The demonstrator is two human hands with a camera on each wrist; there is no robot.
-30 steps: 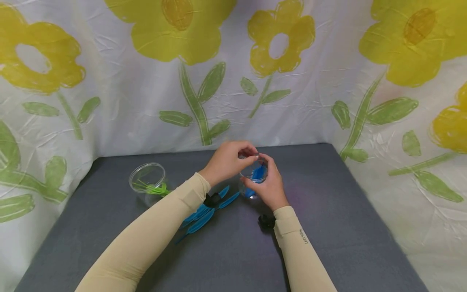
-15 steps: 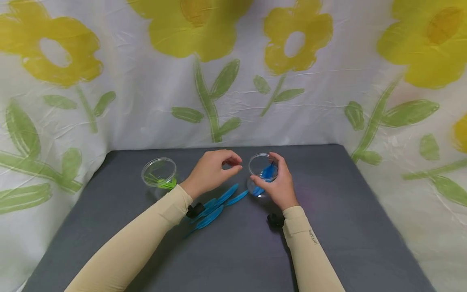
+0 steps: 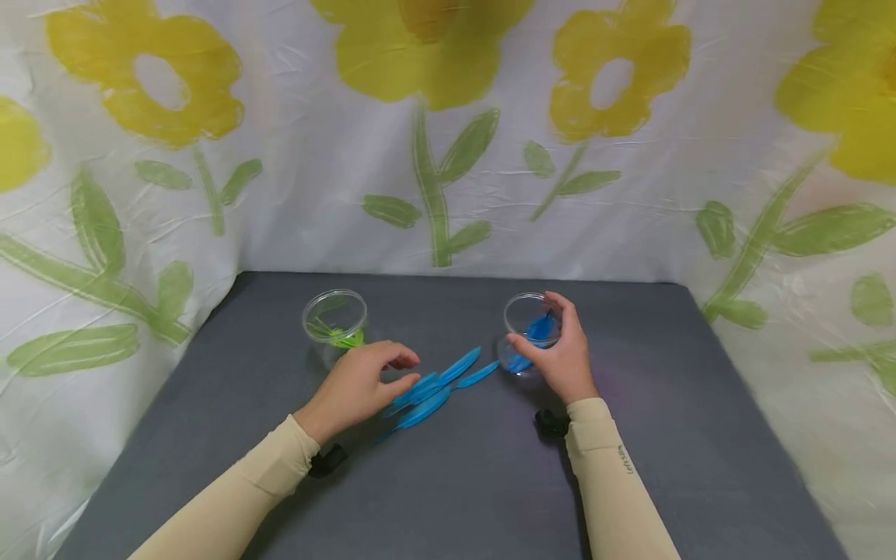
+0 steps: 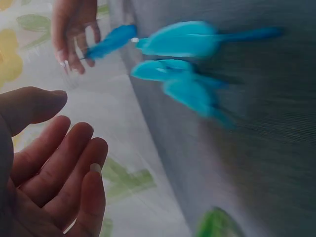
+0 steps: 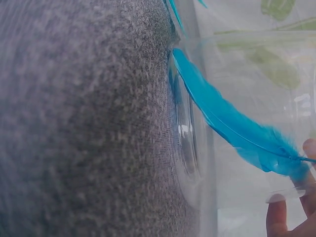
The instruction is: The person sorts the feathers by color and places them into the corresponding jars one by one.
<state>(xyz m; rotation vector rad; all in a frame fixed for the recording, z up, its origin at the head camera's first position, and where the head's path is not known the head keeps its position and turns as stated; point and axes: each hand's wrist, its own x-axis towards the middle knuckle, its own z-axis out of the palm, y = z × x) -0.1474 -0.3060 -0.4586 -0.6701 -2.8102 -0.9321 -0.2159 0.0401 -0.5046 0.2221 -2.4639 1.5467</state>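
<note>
My right hand (image 3: 563, 354) grips a clear plastic cup (image 3: 513, 330) by its side, thumb in front and fingers behind. Inside the cup lies a blue feather (image 5: 232, 123), leaning with its quill toward the rim. My left hand (image 3: 360, 385) hovers with loosely bent fingers beside several loose blue feathers (image 3: 437, 389) on the table. Nothing shows between its thumb and fingers in the left wrist view, where those blue feathers (image 4: 180, 39) lie beyond the fingertips.
A second clear cup (image 3: 308, 317) stands behind my left hand, with bright green feathers (image 3: 348, 339) in it. The dark grey cloth (image 3: 476, 490) covers the table. A white curtain (image 3: 315, 225) with yellow flowers hangs behind and at both sides.
My left hand has come away from the right cup's mouth, leftward and nearer to me, to the loose blue feathers. My right hand has kept its grip on the cup. The head view has turned left.
</note>
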